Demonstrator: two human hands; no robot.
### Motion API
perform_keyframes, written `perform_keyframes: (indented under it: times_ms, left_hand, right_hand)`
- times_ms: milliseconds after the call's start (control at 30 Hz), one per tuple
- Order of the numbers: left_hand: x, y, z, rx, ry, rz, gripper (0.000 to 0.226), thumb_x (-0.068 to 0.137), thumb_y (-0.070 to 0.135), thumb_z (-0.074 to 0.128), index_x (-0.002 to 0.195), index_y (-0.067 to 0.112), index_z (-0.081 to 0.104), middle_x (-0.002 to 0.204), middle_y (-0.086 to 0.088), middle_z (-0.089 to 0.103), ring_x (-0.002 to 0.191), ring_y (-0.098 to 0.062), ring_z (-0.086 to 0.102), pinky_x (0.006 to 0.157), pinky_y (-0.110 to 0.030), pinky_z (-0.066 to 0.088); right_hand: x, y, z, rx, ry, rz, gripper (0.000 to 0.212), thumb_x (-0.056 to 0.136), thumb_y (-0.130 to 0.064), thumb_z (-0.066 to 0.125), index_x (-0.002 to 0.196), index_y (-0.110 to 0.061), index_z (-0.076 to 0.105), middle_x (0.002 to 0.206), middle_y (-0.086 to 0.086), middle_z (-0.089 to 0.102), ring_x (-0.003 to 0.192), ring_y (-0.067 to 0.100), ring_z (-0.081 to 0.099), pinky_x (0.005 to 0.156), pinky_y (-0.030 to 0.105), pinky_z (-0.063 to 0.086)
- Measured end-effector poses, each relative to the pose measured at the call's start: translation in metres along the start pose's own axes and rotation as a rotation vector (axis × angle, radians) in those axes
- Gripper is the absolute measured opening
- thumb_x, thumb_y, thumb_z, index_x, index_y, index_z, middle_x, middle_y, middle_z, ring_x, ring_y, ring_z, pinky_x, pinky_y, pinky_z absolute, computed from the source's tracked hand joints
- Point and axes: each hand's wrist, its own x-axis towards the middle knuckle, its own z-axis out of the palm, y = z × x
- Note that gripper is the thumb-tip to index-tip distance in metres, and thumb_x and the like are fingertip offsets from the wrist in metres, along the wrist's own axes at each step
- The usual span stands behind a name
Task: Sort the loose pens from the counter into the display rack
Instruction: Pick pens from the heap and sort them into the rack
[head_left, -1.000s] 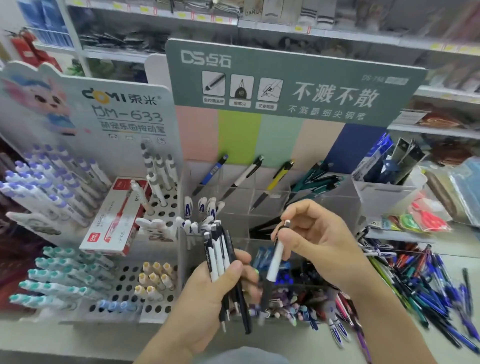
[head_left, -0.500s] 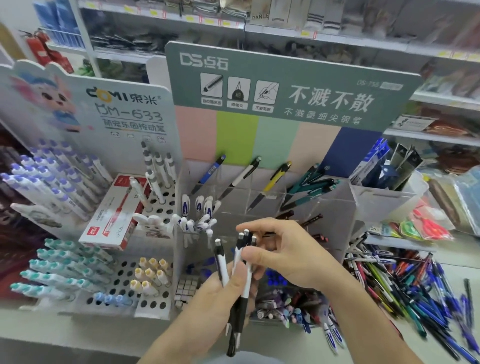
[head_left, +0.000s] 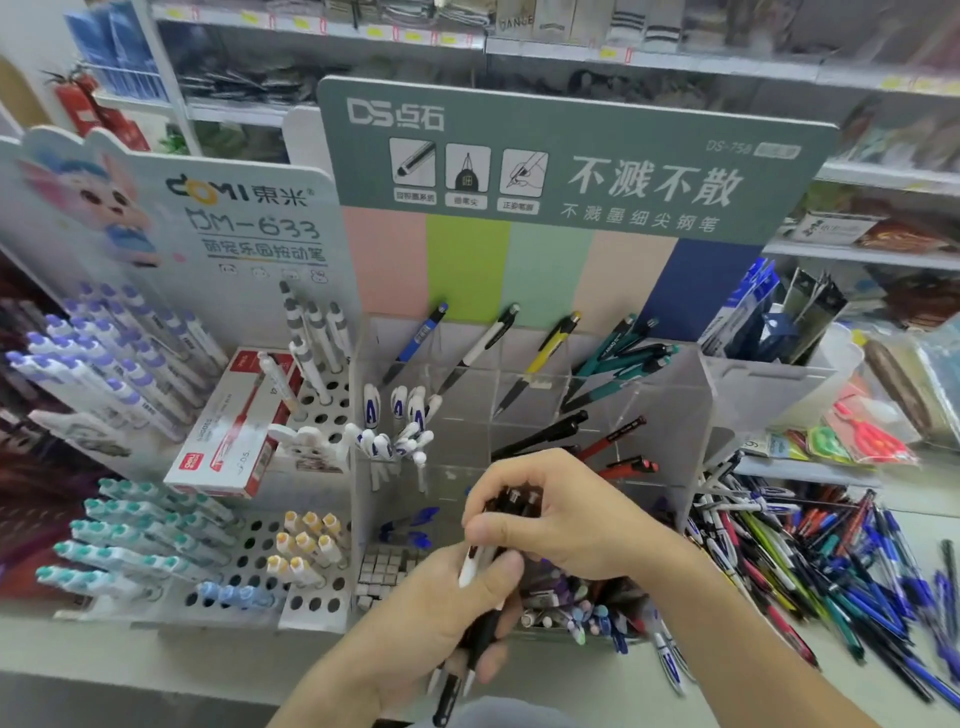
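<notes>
My left hand (head_left: 441, 608) grips a bundle of black-and-white pens (head_left: 480, 613) low in the middle of the view, tips pointing down. My right hand (head_left: 561, 514) curls over the top ends of the same bundle and holds them. Behind my hands stands the clear acrylic display rack (head_left: 675, 415), with a few pens sorted by colour in its compartments. A big pile of loose pens (head_left: 831, 566) in blue, black, red and green lies on the counter to the right.
A white pegboard pen stand (head_left: 311, 551) with purple, teal and yellow pens stands at the left, and a red-and-white pen box (head_left: 228, 436) lies on it. A white tub (head_left: 779, 374) holding packets sits at the right rear. Store shelves fill the background.
My right hand brought its single white pen over to the bundle and now grasps the bundle's top. The bundle has sunk lower in my left hand.
</notes>
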Motion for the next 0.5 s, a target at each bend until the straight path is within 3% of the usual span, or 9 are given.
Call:
perform_keyframes:
  times_ms: [100, 167, 300, 400, 500]
  left_hand:
    - [0.004, 0.005, -0.003, 0.04, 0.065, 0.01, 0.063, 0.083, 0.063, 0.068, 0.109, 0.006, 0.061, 0.073, -0.003, 0.062, 0.055, -0.017, 0.056, 0.05, -0.027, 0.032]
    - [0.006, 0.006, -0.004, -0.101, 0.051, -0.006, 0.071, 0.083, 0.063, 0.07, 0.112, -0.001, 0.062, 0.075, -0.01, 0.062, 0.055, -0.021, 0.055, 0.051, -0.034, 0.025]
    - [0.005, 0.006, 0.0, -0.411, 0.022, -0.074, 0.058, 0.089, 0.047, 0.058, 0.105, -0.006, 0.072, 0.081, -0.021, 0.058, 0.056, -0.026, 0.05, 0.044, -0.026, 0.029]
    - [0.004, 0.004, 0.001, -0.401, 0.036, -0.031, 0.05, 0.096, 0.037, 0.053, 0.106, -0.008, 0.071, 0.082, -0.023, 0.058, 0.062, -0.027, 0.047, 0.045, -0.026, 0.034]
    - [0.005, 0.002, -0.003, -0.279, 0.016, 0.029, 0.048, 0.098, 0.037, 0.061, 0.105, -0.01, 0.067, 0.082, -0.024, 0.057, 0.065, -0.025, 0.042, 0.052, -0.027, 0.038]
  right_hand:
    - [-0.001, 0.012, -0.003, 0.195, 0.118, 0.024, 0.006, 0.091, -0.026, 0.076, 0.091, -0.02, 0.076, 0.082, -0.004, 0.071, 0.063, 0.01, 0.059, 0.061, 0.025, 0.049]
    - [-0.003, 0.017, -0.004, 0.261, 0.17, 0.025, 0.007, 0.09, -0.025, 0.077, 0.089, -0.019, 0.075, 0.078, -0.002, 0.069, 0.058, 0.012, 0.054, 0.056, 0.024, 0.046]
    - [-0.006, 0.02, -0.006, 0.238, 0.302, 0.017, 0.005, 0.091, -0.024, 0.076, 0.087, -0.025, 0.075, 0.079, -0.001, 0.071, 0.059, 0.011, 0.057, 0.057, 0.03, 0.049]
    - [-0.012, 0.021, -0.011, 0.11, 0.257, 0.042, 0.004, 0.092, -0.028, 0.075, 0.089, -0.03, 0.074, 0.084, -0.009, 0.072, 0.066, 0.005, 0.063, 0.066, 0.027, 0.051]
    - [-0.018, 0.02, -0.013, 0.011, 0.204, 0.092, 0.002, 0.094, -0.032, 0.072, 0.095, -0.03, 0.072, 0.088, -0.01, 0.071, 0.065, 0.007, 0.065, 0.065, 0.025, 0.053]
